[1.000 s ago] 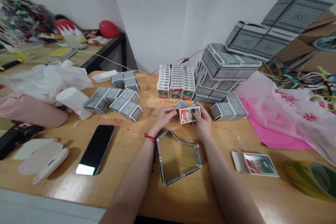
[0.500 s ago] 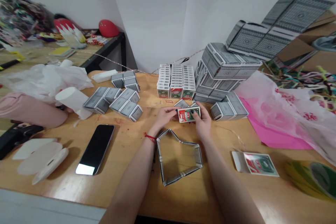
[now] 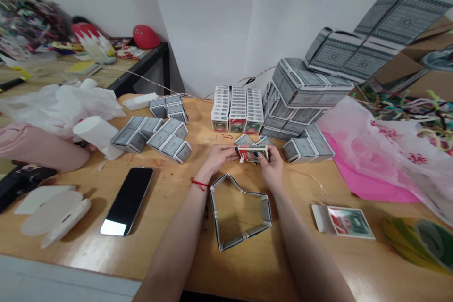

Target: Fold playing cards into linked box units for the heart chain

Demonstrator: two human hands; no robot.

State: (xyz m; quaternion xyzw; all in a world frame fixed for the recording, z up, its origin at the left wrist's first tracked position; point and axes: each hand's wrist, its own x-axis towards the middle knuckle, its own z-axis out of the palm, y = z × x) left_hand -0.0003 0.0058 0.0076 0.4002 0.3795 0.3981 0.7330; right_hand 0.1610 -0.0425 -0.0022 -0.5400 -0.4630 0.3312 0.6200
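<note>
A red and green playing card box (image 3: 252,153) is held between both hands, tilted so its narrow side edge shows. My right hand (image 3: 273,164) grips its right end, thumb across the front. My left hand (image 3: 220,158) has its fingers closed at the box's left end, where a small white flap sticks out. Below the hands, between my forearms, lies a heart-like frame of joined cards (image 3: 243,233), open in the middle. Just behind the held box, partly hidden, is a grey patterned card piece (image 3: 244,139).
Three rows of card boxes (image 3: 237,111) stand at the back, beside a tall stack of grey card blocks (image 3: 300,85). Grey card blocks (image 3: 171,139) sit left, near a phone (image 3: 129,200). An opened card box (image 3: 350,222) and yellow tape roll (image 3: 421,243) lie right.
The card box has been tipped, so its front is foreshortened and its side edge now shows. A white flap has come into view at its left end. Both hands stay on it.
</note>
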